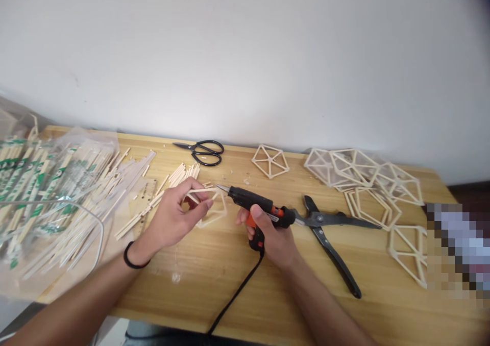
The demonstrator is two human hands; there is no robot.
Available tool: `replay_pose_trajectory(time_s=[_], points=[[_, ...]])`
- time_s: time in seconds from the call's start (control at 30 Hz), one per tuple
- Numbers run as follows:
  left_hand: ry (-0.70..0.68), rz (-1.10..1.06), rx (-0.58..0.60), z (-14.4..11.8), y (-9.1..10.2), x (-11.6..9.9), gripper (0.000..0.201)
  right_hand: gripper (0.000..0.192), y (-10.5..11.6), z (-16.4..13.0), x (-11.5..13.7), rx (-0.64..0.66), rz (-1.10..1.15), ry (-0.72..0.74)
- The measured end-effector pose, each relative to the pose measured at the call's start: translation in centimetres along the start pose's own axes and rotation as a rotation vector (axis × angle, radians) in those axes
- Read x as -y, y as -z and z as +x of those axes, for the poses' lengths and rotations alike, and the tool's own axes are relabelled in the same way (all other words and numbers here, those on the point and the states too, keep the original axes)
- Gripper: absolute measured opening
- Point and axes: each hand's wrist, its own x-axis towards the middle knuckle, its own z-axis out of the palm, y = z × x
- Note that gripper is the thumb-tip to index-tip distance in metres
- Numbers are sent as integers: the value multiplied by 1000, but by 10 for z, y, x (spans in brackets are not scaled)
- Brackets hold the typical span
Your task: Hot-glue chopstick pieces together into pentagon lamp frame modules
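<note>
My left hand [179, 211], with a black band at its wrist, is closed on a thin wooden stick [209, 189]. Just beyond its fingertips a pale frame of sticks [218, 214] shows in part; whether the held stick is joined to it I cannot tell. Wrapped in my right hand [277, 239] is a black and orange hot glue gun [250, 199], its nozzle pointing left at the end of the held stick. A dark cord runs from its handle to the table's front edge. Fingers partly hide both the stick and the frame.
Long-handled shears [319, 218] lie right of the glue gun, black scissors [206, 152] near the wall. Stick frames [354, 166] pile at right; one frame [270, 161] lies alone. Short sticks [184, 174], a ruler [149, 198] and wrapped chopsticks [34, 182] occupy the left.
</note>
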Motion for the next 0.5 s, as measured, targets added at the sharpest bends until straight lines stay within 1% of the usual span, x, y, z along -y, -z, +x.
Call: replay_pose_trajectory(time_s=[0.07, 0.17, 0.23, 0.33, 0.5], points=[[-8, -42, 9, 0, 1, -1, 13, 63, 1, 0, 0, 18, 70, -5], [-9, -129, 39, -1, 2, -2, 13, 61, 1, 0, 1, 80, 212, -12], [3, -179, 57, -1, 3, -2, 14, 60, 1, -1, 2, 111, 260, -20], [26, -208, 63, -1, 3, -3, 14, 61, 1, -1, 2, 105, 246, -35], [51, -157, 27, 1, 3, -7, 15, 62, 2, 0, 1, 98, 156, -59]])
